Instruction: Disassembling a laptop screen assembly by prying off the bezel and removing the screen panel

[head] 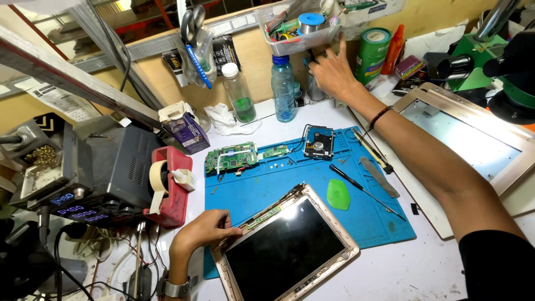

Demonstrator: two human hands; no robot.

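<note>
Left hand (205, 229) gripped the opened tablet's (287, 248) upper-left corner on the blue mat (312, 184), right hand (332, 71) reached, fingers spread, under the clear bin (298, 28), bottles (283, 88) beside it, circuit board (231, 157) between.

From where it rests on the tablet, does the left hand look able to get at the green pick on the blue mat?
Probably yes. The left hand rests on the tablet's upper left corner, and the green pick lies bare on the blue mat just past the tablet's top edge. Only the tablet lies between, flat and low.
</note>
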